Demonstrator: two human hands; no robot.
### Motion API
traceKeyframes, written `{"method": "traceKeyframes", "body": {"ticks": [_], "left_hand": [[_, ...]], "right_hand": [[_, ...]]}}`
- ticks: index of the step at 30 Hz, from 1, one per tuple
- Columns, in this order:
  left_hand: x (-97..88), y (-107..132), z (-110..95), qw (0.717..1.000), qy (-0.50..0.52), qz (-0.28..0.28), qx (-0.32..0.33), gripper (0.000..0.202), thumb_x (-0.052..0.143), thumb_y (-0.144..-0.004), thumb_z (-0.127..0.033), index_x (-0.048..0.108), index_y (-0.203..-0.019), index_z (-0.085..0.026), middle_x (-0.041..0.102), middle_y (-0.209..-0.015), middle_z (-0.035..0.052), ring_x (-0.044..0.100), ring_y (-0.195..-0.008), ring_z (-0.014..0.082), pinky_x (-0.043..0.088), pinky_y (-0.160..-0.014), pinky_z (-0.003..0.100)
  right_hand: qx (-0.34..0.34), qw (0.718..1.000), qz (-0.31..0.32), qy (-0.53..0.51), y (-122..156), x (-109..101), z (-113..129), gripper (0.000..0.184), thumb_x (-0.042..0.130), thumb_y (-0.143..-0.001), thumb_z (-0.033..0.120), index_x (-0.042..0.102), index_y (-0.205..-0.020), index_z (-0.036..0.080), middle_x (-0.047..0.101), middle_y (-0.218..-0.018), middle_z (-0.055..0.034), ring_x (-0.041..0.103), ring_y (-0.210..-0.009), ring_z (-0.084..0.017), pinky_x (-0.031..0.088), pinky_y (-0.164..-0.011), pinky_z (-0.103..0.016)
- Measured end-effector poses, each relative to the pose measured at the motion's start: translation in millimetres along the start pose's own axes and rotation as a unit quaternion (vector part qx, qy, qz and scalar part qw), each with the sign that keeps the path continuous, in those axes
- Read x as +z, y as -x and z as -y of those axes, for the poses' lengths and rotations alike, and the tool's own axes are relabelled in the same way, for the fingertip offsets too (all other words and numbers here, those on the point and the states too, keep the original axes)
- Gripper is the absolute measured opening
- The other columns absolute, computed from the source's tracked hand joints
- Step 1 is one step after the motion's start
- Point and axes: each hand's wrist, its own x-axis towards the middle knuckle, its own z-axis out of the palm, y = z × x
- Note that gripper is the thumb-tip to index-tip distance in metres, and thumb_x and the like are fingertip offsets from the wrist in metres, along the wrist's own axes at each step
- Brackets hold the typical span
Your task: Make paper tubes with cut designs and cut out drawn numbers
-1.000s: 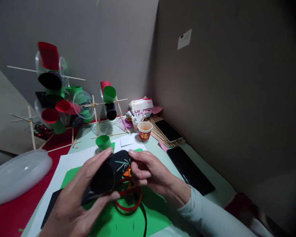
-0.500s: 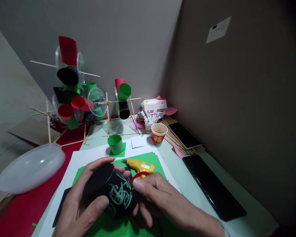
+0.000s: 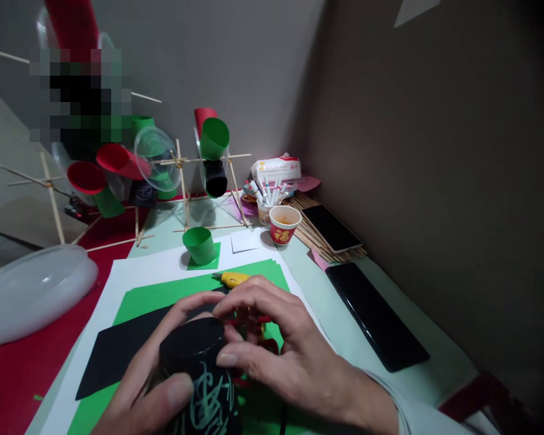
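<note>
A black paper roll (image 3: 199, 374) marked with pale green line drawing is held upright at the near edge of the table, gripped in both hands. The left hand (image 3: 140, 393) is wrapped round the roll's left side, thumb pressed to the near face and fingers curled behind the upper rim. The right hand (image 3: 285, 362) is closed on the roll from the right, thumb laid against its wall and fingers arched over the open top. Something red is glimpsed under the right fingers, though what it is cannot be told.

The roll is held over a green sheet (image 3: 163, 293), on which a black sheet (image 3: 113, 353) is laid to the left; a white sheet (image 3: 131, 272) is spread beneath both. A yellow glue gun (image 3: 234, 278) is seen just beyond the fingers, and a green paper roll (image 3: 199, 244) is stood farther off. A red paper cup (image 3: 284, 225) and a cup of markers (image 3: 265, 202) are placed beside a phone (image 3: 330, 226) resting on a bundle of sticks (image 3: 306, 208). A dark tablet (image 3: 376, 314) is laid along the right wall. A white plastic dish (image 3: 31, 296) is seen at the left, with a stick frame (image 3: 181, 163) hung with red, green and black paper rolls at the far side.
</note>
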Motion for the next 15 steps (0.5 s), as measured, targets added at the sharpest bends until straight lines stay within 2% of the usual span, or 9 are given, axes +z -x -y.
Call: {"method": "traceKeyframes", "body": {"ticks": [1, 2, 3, 5, 8, 12, 15], "left_hand": [[0.7, -1.3, 0.5, 1.000, -0.014, 0.024, -0.009, 0.059, 0.079, -0.074, -0.043, 0.058, -0.129, -0.046, 0.074, -0.120, -0.0054, 0.067, -0.119, 0.0292, 0.057, -0.094, 0.031], [3.5, -1.7, -0.9, 1.000, -0.008, 0.023, -0.011, 0.059, 0.083, -0.070, -0.047, 0.060, -0.125, -0.048, 0.075, -0.117, -0.0079, 0.068, -0.116, 0.0281, 0.058, -0.091, 0.029], [8.4, -1.5, -4.0, 1.000, 0.013, -0.022, 0.006, 0.063, 0.076, -0.071, -0.059, 0.058, -0.130, -0.043, 0.073, -0.121, -0.0053, 0.065, -0.121, 0.0299, 0.057, -0.093, 0.029], [21.6, 0.8, -13.3, 0.996, 0.027, -0.084, -0.010, 0.066, 0.079, -0.062, -0.070, 0.066, -0.117, -0.035, 0.075, -0.111, -0.0040, 0.068, -0.115, 0.0282, 0.056, -0.089, 0.024], [37.3, 4.7, -24.2, 0.990, 0.034, -0.137, -0.027, 0.070, 0.082, -0.055, -0.072, 0.069, -0.112, -0.034, 0.075, -0.110, -0.0046, 0.068, -0.112, 0.0265, 0.056, -0.085, 0.021], [39.0, 6.1, -22.2, 0.986, 0.079, -0.142, -0.035, 0.061, 0.086, -0.056, -0.065, 0.073, -0.107, -0.036, 0.073, -0.120, -0.0052, 0.060, -0.127, 0.0287, 0.057, -0.087, 0.022], [36.9, 5.5, -17.7, 0.980, 0.148, -0.106, -0.077, 0.057, 0.085, -0.059, -0.060, 0.073, -0.110, -0.038, 0.073, -0.122, -0.0043, 0.066, -0.119, 0.0295, 0.060, -0.081, 0.026]], "right_hand": [[-0.009, 1.000, 0.003, 0.000, 0.2, 0.1, -0.3, 0.020, 0.077, -0.090, 0.033, 0.071, -0.102, 0.018, 0.063, -0.087, -0.0011, 0.058, -0.081, -0.015, 0.051, -0.071, -0.025], [-0.016, 1.000, 0.005, -0.002, 0.4, 0.1, -0.7, 0.019, 0.078, -0.090, 0.031, 0.072, -0.102, 0.017, 0.063, -0.085, -0.0005, 0.058, -0.080, -0.014, 0.051, -0.073, -0.024], [-0.022, 1.000, 0.007, -0.001, 0.6, 0.2, -1.1, 0.018, 0.078, -0.090, 0.028, 0.072, -0.102, 0.017, 0.063, -0.085, 0.0000, 0.058, -0.080, -0.014, 0.051, -0.074, -0.024], [-0.031, 0.999, 0.010, 0.009, 1.2, 0.3, -1.7, 0.014, 0.078, -0.090, 0.025, 0.073, -0.099, 0.016, 0.063, -0.082, 0.0006, 0.058, -0.078, -0.013, 0.051, -0.075, -0.024], [-0.054, 0.998, 0.016, 0.033, 2.0, 0.5, -2.5, 0.011, 0.073, -0.094, 0.026, 0.072, -0.093, 0.015, 0.065, -0.079, 0.0001, 0.059, -0.076, -0.013, 0.052, -0.076, -0.025], [-0.087, 0.995, 0.021, 0.032, 2.3, 1.5, -3.7, 0.014, 0.066, -0.099, 0.024, 0.072, -0.090, 0.016, 0.069, -0.081, -0.0019, 0.062, -0.079, -0.014, 0.054, -0.078, -0.026], [-0.085, 0.996, 0.023, 0.027, 2.1, 2.4, -4.5, 0.008, 0.067, -0.097, 0.016, 0.074, -0.092, 0.015, 0.071, -0.084, -0.0024, 0.064, -0.081, -0.014, 0.056, -0.079, -0.025]]}}
